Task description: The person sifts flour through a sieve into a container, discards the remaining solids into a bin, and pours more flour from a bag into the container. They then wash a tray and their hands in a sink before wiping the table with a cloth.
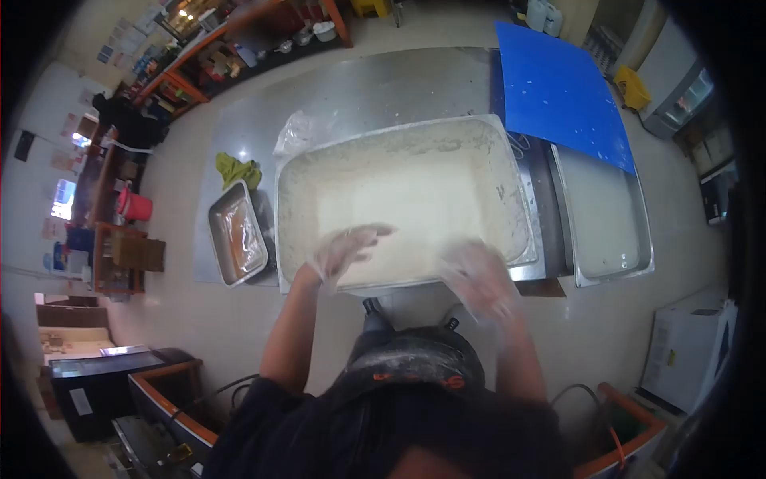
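Note:
Both my hands are in thin clear plastic gloves. In front of me stands a large, deep metal pan (523,199) with a layer of pale, flour-like powder (399,191) in it and powder caked on its walls. My left hand (351,249) is over the near left part of the pan, its fingers apart and nothing in them. Over the near right rim, my right hand (479,279) is smeared by motion; its fingers look loosely spread, and I see nothing held.
Left of the pan sits a small metal tray (259,259) with brownish content, beside a green cloth (238,170). A clear plastic bag (295,132) lies on the steel table (383,80). At right, a blue board (558,88) partly covers another pan (648,251) holding whitish content.

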The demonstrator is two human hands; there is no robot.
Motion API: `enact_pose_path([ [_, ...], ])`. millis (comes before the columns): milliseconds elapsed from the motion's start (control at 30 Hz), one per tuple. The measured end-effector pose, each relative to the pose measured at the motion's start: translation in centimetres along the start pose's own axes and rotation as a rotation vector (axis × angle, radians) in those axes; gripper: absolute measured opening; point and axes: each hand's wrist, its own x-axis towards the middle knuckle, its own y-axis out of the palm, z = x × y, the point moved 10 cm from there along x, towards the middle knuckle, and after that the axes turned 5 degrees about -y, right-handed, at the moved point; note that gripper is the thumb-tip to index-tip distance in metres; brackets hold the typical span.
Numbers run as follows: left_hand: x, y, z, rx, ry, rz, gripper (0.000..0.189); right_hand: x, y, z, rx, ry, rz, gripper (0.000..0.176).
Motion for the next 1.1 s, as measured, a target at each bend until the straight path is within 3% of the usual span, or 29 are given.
enact_pose_path([
  [33,0.2,0.0,0.1,-0.080,-0.042,0.071,0.054,3.5,1.3,0.4,0.079,0.011,-0.136,0.019],
  [100,1.2,-1.3,1.4,-0.097,0.009,0.166,0.059,8.4,6.2,0.0,0.109,0.054,-0.061,0.021],
  [167,0.6,-3.1,1.0,-0.073,0.006,0.209,0.062,11.1,13.6,-1.2,0.007,0.126,0.375,0.022],
  [200,-0.4,-3.5,0.3,-0.051,-0.021,0.216,0.064,11.2,15.1,-2.7,0.234,0.140,0.182,0.020],
  [267,-2.1,-4.9,1.1,-0.099,-0.002,0.289,0.064,11.0,14.7,-2.4,0.168,0.082,0.140,0.016],
  [300,-2.5,-5.5,1.8,-0.161,0.056,0.354,0.064,11.6,13.4,-0.9,-0.135,0.002,0.277,0.015],
  [333,-2.6,-5.9,2.7,-0.224,0.110,0.422,0.063,10.9,13.1,-2.5,-0.009,0.123,0.151,0.016],
  [367,-1.3,-6.7,6.4,-0.150,0.032,0.404,0.062,9.6,13.1,-4.5,0.116,0.250,0.024,0.017],
  [400,0.7,-7.5,10.8,-0.074,-0.051,0.389,0.060,8.4,13.1,-5.8,0.012,0.310,0.022,0.018],
  [467,-5.9,-7.5,3.0,-0.297,0.144,0.474,0.060,7.1,12.4,-8.0,-0.204,0.425,0.000,0.021],
  [567,-6.3,-7.9,1.0,-0.033,0.380,0.337,0.062,6.4,12.9,-10.5,-0.040,0.826,-0.075,0.037],
  [600,-6.0,-7.1,0.9,0.118,0.322,0.280,0.073,6.2,12.5,-10.5,0.027,0.922,-0.152,0.043],
  [667,-4.8,-6.0,-0.8,0.416,0.428,0.051,0.080,8.6,12.0,-6.9,0.191,0.994,-0.427,0.052],
  [700,-4.4,-5.1,-1.6,0.562,0.478,-0.065,0.084,8.3,13.8,-7.5,0.236,0.970,-0.460,0.062],
  [733,-3.2,-4.7,-1.9,0.516,0.602,-0.167,0.089,8.6,14.3,-7.5,0.263,0.950,-0.472,0.066],
  [767,-2.1,-4.9,-1.5,0.474,0.599,-0.228,0.087,9.5,14.3,-6.8,0.290,0.929,-0.483,0.071],
  [900,-0.1,-5.4,-1.8,0.264,0.568,-0.384,0.078,10.9,15.1,-6.0,0.192,0.812,-0.240,0.061],
  [967,0.8,-5.9,-2.4,0.241,0.599,-0.403,0.077,10.9,16.3,-5.6,0.579,0.913,-0.354,0.055],
  [1033,2.2,-7.1,-2.5,0.346,0.569,-0.533,0.064,9.9,19.5,-2.7,1.500,1.142,-0.794,0.051],
  [1100,3.2,-8.2,-3.0,0.576,0.536,-0.584,0.056,10.2,19.8,-0.4,1.467,1.021,-0.713,0.049],
])
